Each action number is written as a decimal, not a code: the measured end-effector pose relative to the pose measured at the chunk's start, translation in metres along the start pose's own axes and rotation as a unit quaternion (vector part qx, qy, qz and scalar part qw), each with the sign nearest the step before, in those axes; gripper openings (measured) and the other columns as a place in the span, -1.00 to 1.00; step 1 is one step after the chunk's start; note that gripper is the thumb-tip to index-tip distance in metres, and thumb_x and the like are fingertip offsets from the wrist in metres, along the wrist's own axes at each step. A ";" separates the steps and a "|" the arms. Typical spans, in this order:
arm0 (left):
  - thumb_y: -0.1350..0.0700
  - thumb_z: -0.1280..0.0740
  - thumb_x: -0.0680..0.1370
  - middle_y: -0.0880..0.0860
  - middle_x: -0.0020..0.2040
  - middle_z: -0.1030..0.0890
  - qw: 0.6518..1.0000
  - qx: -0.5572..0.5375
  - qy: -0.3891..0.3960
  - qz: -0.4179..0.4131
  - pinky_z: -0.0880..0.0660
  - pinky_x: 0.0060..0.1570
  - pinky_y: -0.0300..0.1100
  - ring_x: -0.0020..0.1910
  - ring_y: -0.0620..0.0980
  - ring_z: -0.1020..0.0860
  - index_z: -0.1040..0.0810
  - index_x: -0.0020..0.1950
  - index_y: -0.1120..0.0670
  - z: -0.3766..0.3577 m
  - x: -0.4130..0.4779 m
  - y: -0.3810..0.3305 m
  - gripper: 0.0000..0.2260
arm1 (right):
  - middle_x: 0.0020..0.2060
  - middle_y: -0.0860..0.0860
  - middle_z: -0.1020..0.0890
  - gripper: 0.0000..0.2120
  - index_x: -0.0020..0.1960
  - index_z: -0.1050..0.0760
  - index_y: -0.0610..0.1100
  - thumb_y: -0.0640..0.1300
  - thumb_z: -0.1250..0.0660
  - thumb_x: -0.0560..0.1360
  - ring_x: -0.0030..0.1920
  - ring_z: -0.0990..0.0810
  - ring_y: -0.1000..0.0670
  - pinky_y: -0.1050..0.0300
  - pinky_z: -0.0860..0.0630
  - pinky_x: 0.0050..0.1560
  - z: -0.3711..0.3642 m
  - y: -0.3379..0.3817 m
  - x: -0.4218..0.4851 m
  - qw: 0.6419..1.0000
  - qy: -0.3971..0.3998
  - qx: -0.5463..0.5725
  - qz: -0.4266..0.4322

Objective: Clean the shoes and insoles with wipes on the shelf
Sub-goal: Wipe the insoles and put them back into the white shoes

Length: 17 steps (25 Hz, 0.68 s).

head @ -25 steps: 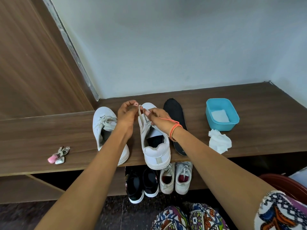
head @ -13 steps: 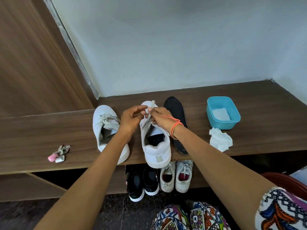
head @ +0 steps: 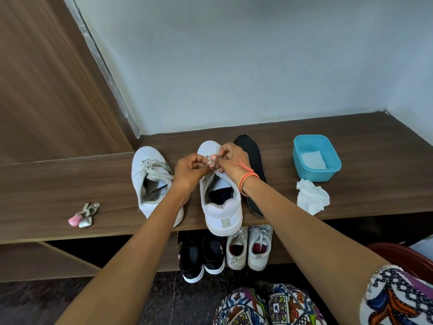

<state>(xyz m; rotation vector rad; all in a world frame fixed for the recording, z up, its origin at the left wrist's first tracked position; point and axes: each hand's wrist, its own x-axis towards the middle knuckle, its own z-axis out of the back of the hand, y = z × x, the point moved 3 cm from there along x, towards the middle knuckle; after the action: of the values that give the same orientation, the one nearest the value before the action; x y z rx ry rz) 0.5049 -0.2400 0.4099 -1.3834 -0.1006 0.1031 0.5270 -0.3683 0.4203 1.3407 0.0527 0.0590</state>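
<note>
Head view: over the middle white shoe (head: 222, 212) on the shelf (head: 46, 184), the left hand (head: 189, 171) and right hand (head: 230, 160) meet, fingers curled, each pinching its lace (head: 210, 159). A second white shoe (head: 150, 170) sits just left of it, a black insole (head: 254, 156) just right. A crumpled wipe (head: 311, 199) lies beside the blue tub (head: 314, 175).

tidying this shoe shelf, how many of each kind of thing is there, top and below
white shoes on top: 2
loose insole: 1
blue tub: 1
crumpled wipe: 1
keyring: 1
black shoes below: 2
pale shoes below: 2
total: 10, leaving out the folded wipes in the tub
</note>
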 end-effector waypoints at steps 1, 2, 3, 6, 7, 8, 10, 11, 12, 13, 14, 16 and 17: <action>0.34 -0.40 0.45 0.08 -0.29 -0.59 1.000 -0.005 -0.009 0.005 -0.51 -0.26 -0.42 -0.39 -0.22 -0.56 -0.51 -0.23 0.12 0.000 0.001 0.002 -0.84 | -0.28 -0.10 -0.57 -0.84 -0.23 -0.45 -0.11 -0.26 -0.37 0.49 -0.46 -0.55 0.19 0.49 -0.45 -0.43 -0.001 -0.001 0.000 1.000 -0.012 -0.026 0.010; 0.33 -0.39 0.46 0.09 -0.28 -0.59 1.000 -0.010 -0.015 0.009 -0.50 -0.26 -0.41 -0.39 -0.21 -0.57 -0.52 -0.22 0.12 0.000 0.002 0.003 -0.86 | -0.21 -0.15 -0.62 -0.92 -0.18 -0.54 -0.16 -0.27 -0.36 0.49 -0.34 -0.58 0.10 0.40 -0.53 -0.30 -0.003 -0.001 0.000 0.998 -0.019 -0.049 0.017; 0.32 -0.39 0.46 0.10 -0.26 -0.59 1.000 -0.015 -0.019 0.012 -0.50 -0.25 -0.41 -0.37 -0.19 -0.57 -0.52 -0.22 0.13 0.000 0.002 0.004 -0.87 | -0.12 -0.18 -0.65 -0.93 -0.09 -0.62 -0.23 -0.28 -0.35 0.49 -0.21 -0.62 0.00 0.28 -0.59 -0.12 -0.003 -0.001 0.000 0.996 -0.019 -0.078 0.028; 0.30 -0.37 0.49 0.09 -0.25 -0.59 0.999 -0.014 -0.029 0.017 -0.49 -0.19 -0.29 -0.28 -0.07 -0.56 -0.52 -0.20 0.11 0.002 0.005 0.006 -0.87 | 0.08 -0.17 -0.65 -0.79 0.11 -0.62 -0.28 -0.26 -0.35 0.50 0.14 -0.60 -0.08 0.20 -0.48 0.21 -0.006 -0.004 -0.001 0.987 0.034 -0.151 0.050; 0.29 -0.35 0.50 0.08 -0.26 -0.59 0.999 -0.009 -0.031 0.017 -0.47 -0.21 -0.27 -0.28 -0.05 -0.53 -0.52 -0.20 0.10 0.003 0.005 0.006 -0.87 | 0.11 -0.15 -0.64 -0.77 0.12 -0.61 -0.28 -0.24 -0.37 0.48 0.16 -0.58 -0.05 0.26 -0.44 0.18 -0.007 -0.004 -0.002 0.985 0.051 -0.156 0.051; 0.28 -0.34 0.52 0.07 -0.27 -0.57 0.999 -0.004 -0.031 0.019 -0.44 -0.26 -0.26 -0.30 -0.04 -0.50 -0.51 -0.20 0.08 0.003 0.005 0.006 -0.86 | 0.10 -0.13 -0.64 -0.76 0.10 -0.62 -0.28 -0.22 -0.40 0.46 0.13 -0.57 -0.02 0.28 -0.42 0.12 -0.007 -0.004 -0.003 0.984 0.057 -0.159 0.049; 0.28 -0.30 0.55 0.05 -0.31 -0.55 0.999 0.005 -0.033 0.022 -0.39 -0.34 -0.30 -0.37 -0.08 -0.46 -0.48 -0.20 0.07 0.001 0.004 0.006 -0.84 | 0.01 -0.12 -0.63 -0.81 0.00 -0.62 -0.29 -0.20 -0.43 0.43 -0.02 -0.54 0.03 0.27 -0.40 -0.01 -0.005 -0.005 0.000 0.984 0.046 -0.163 0.051; 0.27 -0.28 0.56 0.04 -0.32 -0.53 0.999 0.012 -0.035 0.024 -0.37 -0.37 -0.32 -0.40 -0.12 -0.45 -0.46 -0.20 0.06 0.000 0.004 0.006 -0.83 | -0.05 -0.13 -0.63 -0.84 -0.05 -0.61 -0.28 -0.20 -0.44 0.43 -0.07 -0.51 0.05 0.26 -0.39 -0.06 -0.005 -0.005 0.000 0.984 0.044 -0.164 0.053; 0.26 -0.27 0.57 0.03 -0.33 -0.53 0.999 0.017 -0.037 0.027 -0.36 -0.37 -0.33 -0.41 -0.15 -0.44 -0.45 -0.20 0.05 -0.001 0.004 0.005 -0.82 | -0.12 -0.11 -0.62 -0.85 -0.07 -0.61 -0.29 -0.20 -0.44 0.43 -0.11 -0.50 0.06 0.26 -0.39 -0.09 -0.005 -0.006 0.001 0.984 0.048 -0.163 0.054; 0.26 -0.26 0.57 0.02 -0.32 -0.52 0.999 0.021 -0.038 0.030 -0.36 -0.37 -0.33 -0.41 -0.16 -0.44 -0.44 -0.21 0.04 -0.002 0.004 0.005 -0.81 | -0.18 -0.06 -0.60 -0.85 -0.09 -0.60 -0.29 -0.21 -0.44 0.43 -0.15 -0.50 0.08 0.28 -0.40 -0.13 -0.004 -0.004 0.001 0.984 0.053 -0.159 0.054; 0.25 -0.26 0.58 0.02 -0.32 -0.52 0.998 0.024 -0.038 0.033 -0.36 -0.37 -0.34 -0.41 -0.16 -0.44 -0.43 -0.21 0.03 -0.003 0.004 0.005 -0.81 | -0.23 0.00 -0.57 -0.86 -0.10 -0.60 -0.30 -0.22 -0.44 0.42 -0.21 -0.49 0.11 0.34 -0.40 -0.19 -0.002 -0.004 0.001 0.986 0.053 -0.147 0.051; 0.24 -0.25 0.58 0.01 -0.31 -0.52 0.998 0.035 -0.039 0.036 -0.36 -0.39 -0.35 -0.42 -0.18 -0.45 -0.43 -0.21 0.02 -0.006 0.005 0.005 -0.80 | -0.31 0.06 -0.54 -0.93 -0.22 -0.57 -0.19 -0.28 -0.45 0.39 -0.27 -0.47 0.16 0.49 -0.38 -0.30 0.001 -0.004 0.001 0.993 0.045 -0.105 0.039; 0.23 -0.24 0.59 0.01 -0.31 -0.52 0.998 0.042 -0.042 0.036 -0.35 -0.38 -0.33 -0.40 -0.16 -0.45 -0.42 -0.22 0.02 -0.008 0.006 0.006 -0.80 | -0.31 0.04 -0.54 -0.82 -0.28 -0.51 -0.09 -0.31 -0.44 0.38 -0.26 -0.49 0.13 0.48 -0.39 -0.30 0.002 -0.005 0.001 0.995 0.036 -0.088 0.036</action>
<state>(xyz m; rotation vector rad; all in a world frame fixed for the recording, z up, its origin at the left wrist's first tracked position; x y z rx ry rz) 0.5118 -0.2456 0.4029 -1.2992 -0.1155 0.2231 0.5286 -0.3714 0.4156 1.1649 0.0578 0.1693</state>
